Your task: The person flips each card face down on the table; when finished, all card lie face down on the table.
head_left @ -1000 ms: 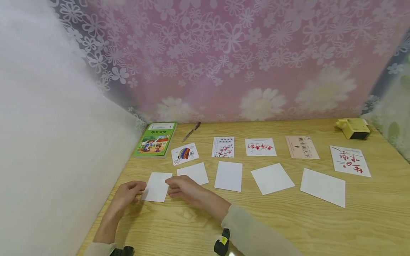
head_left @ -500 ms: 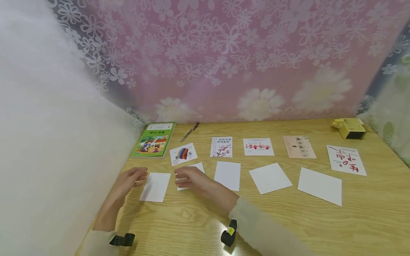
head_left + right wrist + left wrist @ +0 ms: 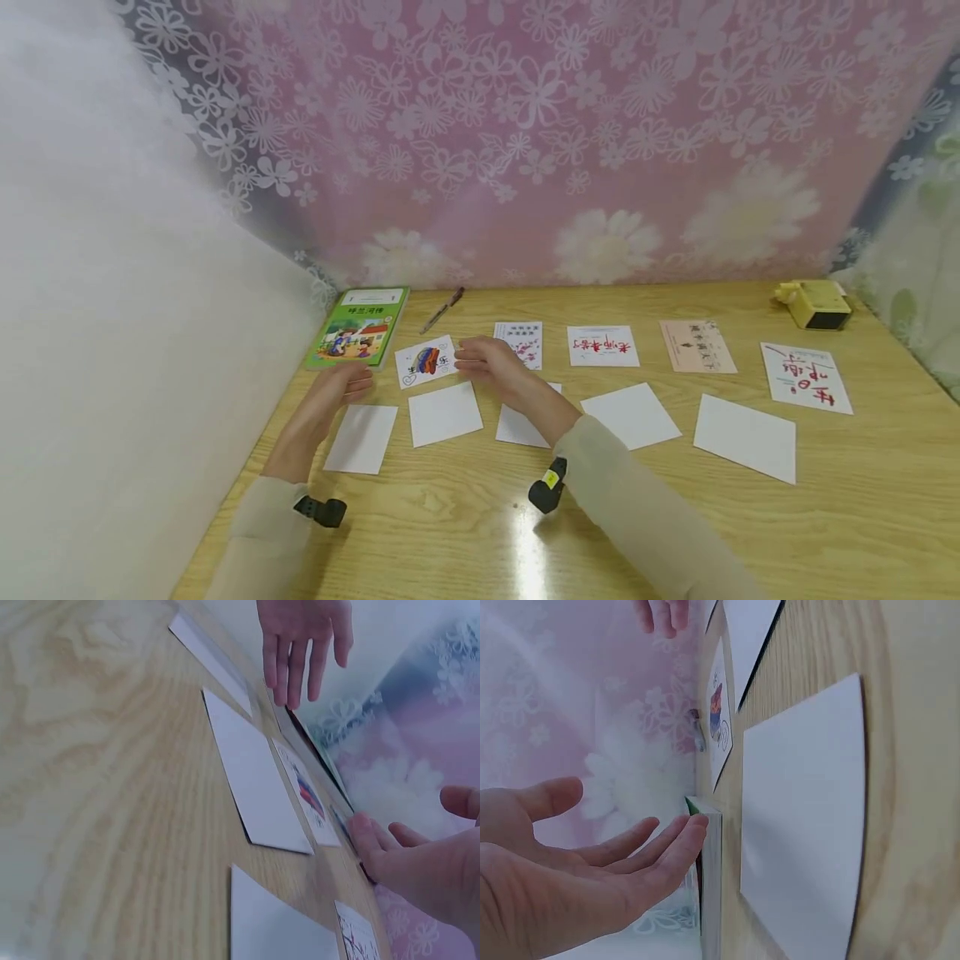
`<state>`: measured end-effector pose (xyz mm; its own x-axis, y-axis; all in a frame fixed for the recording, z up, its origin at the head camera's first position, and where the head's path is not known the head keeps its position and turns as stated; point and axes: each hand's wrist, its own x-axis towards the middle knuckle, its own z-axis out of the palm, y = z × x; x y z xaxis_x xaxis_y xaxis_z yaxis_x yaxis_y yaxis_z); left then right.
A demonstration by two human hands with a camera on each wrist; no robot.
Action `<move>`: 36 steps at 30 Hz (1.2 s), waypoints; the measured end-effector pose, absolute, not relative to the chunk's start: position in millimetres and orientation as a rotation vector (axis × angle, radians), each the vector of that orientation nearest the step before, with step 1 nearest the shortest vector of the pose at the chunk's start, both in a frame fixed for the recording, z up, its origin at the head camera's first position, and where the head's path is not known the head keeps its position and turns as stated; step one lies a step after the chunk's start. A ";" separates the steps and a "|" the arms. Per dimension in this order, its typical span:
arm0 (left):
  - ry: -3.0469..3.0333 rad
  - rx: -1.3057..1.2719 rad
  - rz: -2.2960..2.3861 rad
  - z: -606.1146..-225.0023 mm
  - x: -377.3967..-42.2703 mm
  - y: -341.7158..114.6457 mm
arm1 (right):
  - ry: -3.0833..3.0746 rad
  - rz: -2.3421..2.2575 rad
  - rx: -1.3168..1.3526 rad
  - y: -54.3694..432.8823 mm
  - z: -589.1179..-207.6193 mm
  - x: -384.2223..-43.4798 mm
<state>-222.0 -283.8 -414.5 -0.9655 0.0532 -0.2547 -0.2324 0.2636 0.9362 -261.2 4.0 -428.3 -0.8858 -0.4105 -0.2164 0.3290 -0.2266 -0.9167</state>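
My left hand (image 3: 337,398) hovers with extended, slightly bent fingers near the front edge of a green illustrated book (image 3: 358,329). In the left wrist view it holds nothing, and a blank white card (image 3: 802,817) lies beside it. My right hand (image 3: 498,367) is held above the table between a card with a colourful drawing (image 3: 425,362) and a card with pink blossoms (image 3: 525,335). The right wrist view shows its fingers (image 3: 390,844) loosely spread with nothing in them. Below the drawn card lies another blank card (image 3: 446,414); my right forearm partly covers a third blank card (image 3: 517,427).
A pen (image 3: 442,310) lies behind the drawn card. Farther right are red-lettered cards (image 3: 603,346), a peach card (image 3: 697,346) and more blank cards (image 3: 745,437). A yellow box-like object (image 3: 813,304) stands at the back right. A white wall (image 3: 112,333) borders the left.
Both hands have moved forward, away from the leftmost blank card that they flanked. The right hand has also shifted right, uncovering the second blank card. The cards stay in place.
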 end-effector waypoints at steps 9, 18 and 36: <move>2.016 -0.318 2.018 -422.7 -244.8 -267.8 | 1.553 -2.155 -0.095 3.3 -433.6 -285.5; 1.967 -0.466 2.091 -423.4 -252.0 -246.2 | 1.584 -2.086 -0.026 -9.7 -438.7 -291.1; 1.951 -0.616 2.184 -425.8 -261.5 -231.8 | 1.531 -2.236 0.075 -16.1 -434.9 -284.6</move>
